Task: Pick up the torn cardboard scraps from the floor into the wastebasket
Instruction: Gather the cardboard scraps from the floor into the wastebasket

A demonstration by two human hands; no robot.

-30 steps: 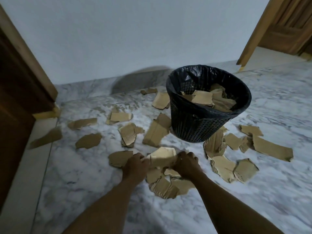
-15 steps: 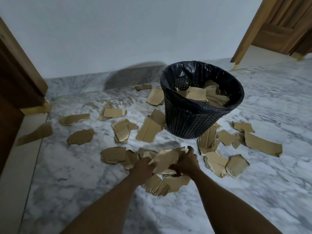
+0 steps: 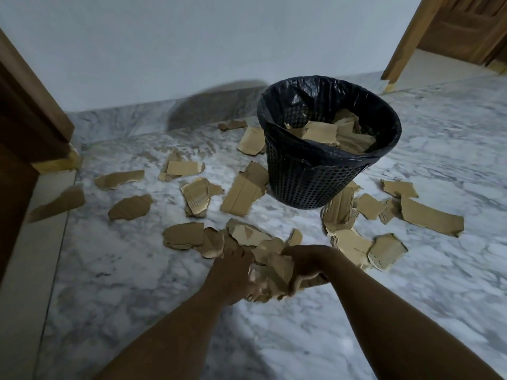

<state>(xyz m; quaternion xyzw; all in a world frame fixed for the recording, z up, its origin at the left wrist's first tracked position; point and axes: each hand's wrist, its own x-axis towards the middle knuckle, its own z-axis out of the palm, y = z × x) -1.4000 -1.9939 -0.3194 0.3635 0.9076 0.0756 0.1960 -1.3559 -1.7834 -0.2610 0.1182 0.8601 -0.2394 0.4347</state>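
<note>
A black mesh wastebasket lined with a black bag stands on the marble floor, with several cardboard scraps inside. Between my two hands I hold a bundle of torn cardboard scraps, lifted just off the floor in front of the basket. My left hand cups the bundle from the left and below. My right hand curls round it from the right. Several more brown scraps lie scattered on the floor, to the left and right of the basket.
A dark wooden door frame stands at the left, with a scrap on its threshold. Another wooden door frame is at the back right. A white wall runs behind the basket. The marble floor stretches to the right.
My hands have gathered the scraps together and pulled them back toward me, lifting the bundle. The pile that lay under my hands is now mostly in my grip.
</note>
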